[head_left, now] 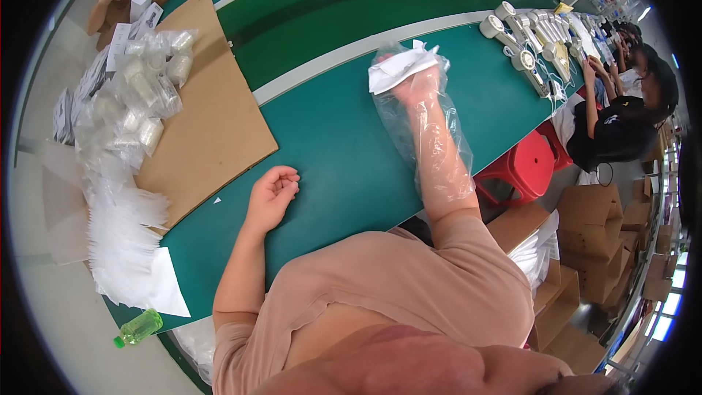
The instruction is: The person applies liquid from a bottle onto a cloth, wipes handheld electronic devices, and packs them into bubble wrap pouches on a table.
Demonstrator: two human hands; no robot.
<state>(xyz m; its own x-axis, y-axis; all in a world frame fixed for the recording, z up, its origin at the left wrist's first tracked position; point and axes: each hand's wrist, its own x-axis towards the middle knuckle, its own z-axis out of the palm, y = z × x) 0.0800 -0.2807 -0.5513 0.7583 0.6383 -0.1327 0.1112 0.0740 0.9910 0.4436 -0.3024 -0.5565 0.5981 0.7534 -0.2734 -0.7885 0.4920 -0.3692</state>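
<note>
My right hand (419, 88) reaches forward inside a clear plastic bag (455, 148), which covers my forearm nearly to the elbow. It grips a folded white sheet (398, 69) at the bag's far end; paper or cloth, I cannot tell. The sheet hides most of those fingers. Nearer to me, my left hand (272, 196) is over the green table (340, 168), its fingers curled together and nothing visible in them. Left of that hand lies a flat cardboard sheet (212, 95).
Bagged parts (139, 91) and a fanned stack of white sheets (124, 241) lie left. A green bottle (139, 328) is at the near left edge. White handheld devices (523, 58) line the far right, near seated people (621, 128). A red stool (523, 164) and cartons (592, 223) stand right.
</note>
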